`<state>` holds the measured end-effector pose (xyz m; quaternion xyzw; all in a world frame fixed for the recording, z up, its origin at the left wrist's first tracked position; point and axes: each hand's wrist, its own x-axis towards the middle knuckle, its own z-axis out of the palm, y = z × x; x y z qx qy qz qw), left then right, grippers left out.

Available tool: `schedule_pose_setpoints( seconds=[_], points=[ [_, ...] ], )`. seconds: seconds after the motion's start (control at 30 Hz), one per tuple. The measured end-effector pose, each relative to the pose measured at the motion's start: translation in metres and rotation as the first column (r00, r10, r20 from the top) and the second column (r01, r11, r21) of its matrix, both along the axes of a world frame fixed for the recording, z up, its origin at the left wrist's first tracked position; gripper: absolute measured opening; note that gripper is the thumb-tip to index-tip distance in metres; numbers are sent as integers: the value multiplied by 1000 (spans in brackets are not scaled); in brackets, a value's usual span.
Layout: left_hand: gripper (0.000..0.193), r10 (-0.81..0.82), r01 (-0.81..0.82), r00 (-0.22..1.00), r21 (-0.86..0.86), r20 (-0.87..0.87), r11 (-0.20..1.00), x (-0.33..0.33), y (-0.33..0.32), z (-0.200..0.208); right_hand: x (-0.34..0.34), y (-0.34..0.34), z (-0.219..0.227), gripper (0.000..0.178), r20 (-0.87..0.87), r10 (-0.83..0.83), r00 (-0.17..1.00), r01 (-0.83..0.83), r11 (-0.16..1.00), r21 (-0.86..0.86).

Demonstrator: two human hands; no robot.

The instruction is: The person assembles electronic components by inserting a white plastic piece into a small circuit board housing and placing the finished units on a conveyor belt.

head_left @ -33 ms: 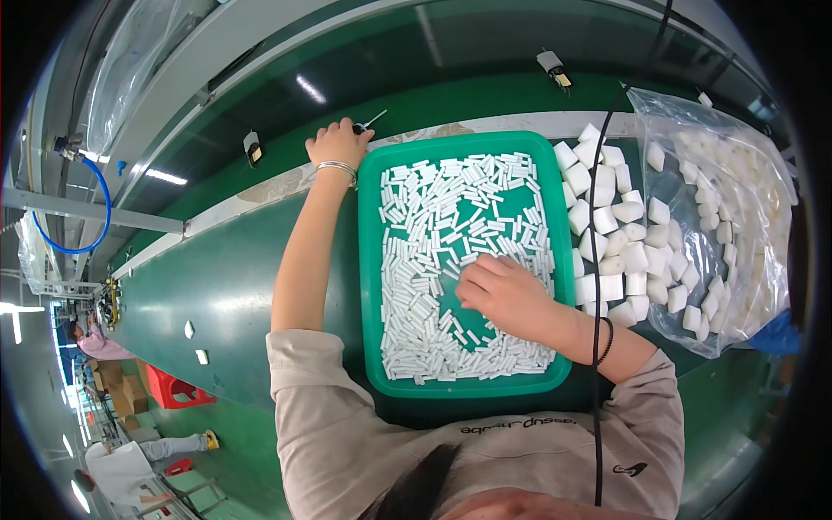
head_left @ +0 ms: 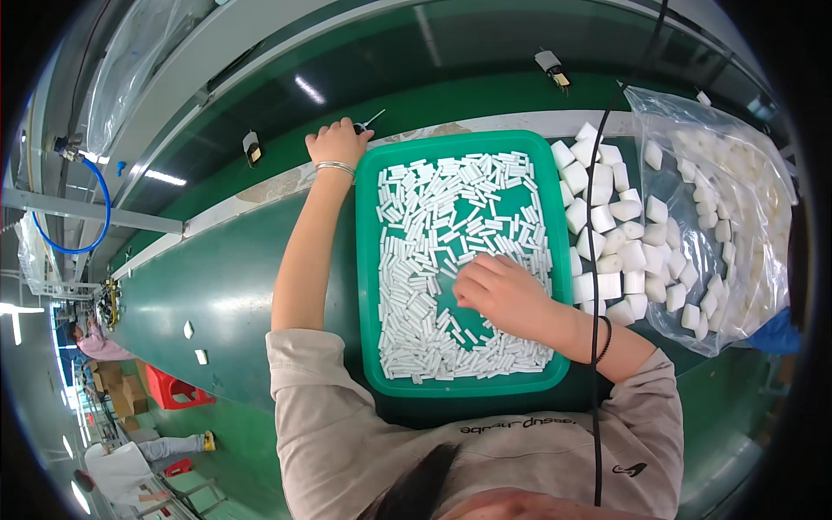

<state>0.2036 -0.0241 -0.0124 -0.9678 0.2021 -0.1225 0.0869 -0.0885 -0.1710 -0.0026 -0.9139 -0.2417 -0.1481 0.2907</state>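
My left hand [head_left: 336, 145] is at the far edge of the table, beside the tray's top left corner. Its fingers curl over a small black piece with a thin pale stem [head_left: 373, 117] sticking out to the right. Most of that piece is hidden under the hand. My right hand [head_left: 494, 290] is over the middle of a green tray [head_left: 369, 286], fingertips bent and drawn together among short white tubes [head_left: 407, 308]. What the fingertips pinch, if anything, cannot be made out. The tubes lie scattered across the tray, with bare green patches around the hand.
White foam-like blocks [head_left: 631, 256] are heaped right of the tray, spilling from a clear plastic bag [head_left: 719, 321]. Small black-and-white devices [head_left: 551, 68] sit on the green belt [head_left: 468, 95] beyond the table. A black cable [head_left: 597, 407] hangs in front. Other people are at far left.
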Motion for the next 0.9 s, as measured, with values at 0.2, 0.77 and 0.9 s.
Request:
schedule_pose_setpoints(
  seconds=[0.2, 0.77, 0.9],
  points=[
    [42, -182, 198, 978, -746, 104, 636, -36, 19, 41, 4, -7, 15, 12, -329, 36, 944, 161, 818, 553],
    [44, -445, 367, 882, -816, 154, 446, -203, 9, 44, 7, -19, 17, 15, -412, -28, 911, 398, 327, 857],
    [44, -451, 391, 874, -808, 178, 440, -201, 11, 41, 6, -18, 18, 14, -411, -5, 912, 391, 322, 862]
  ],
)
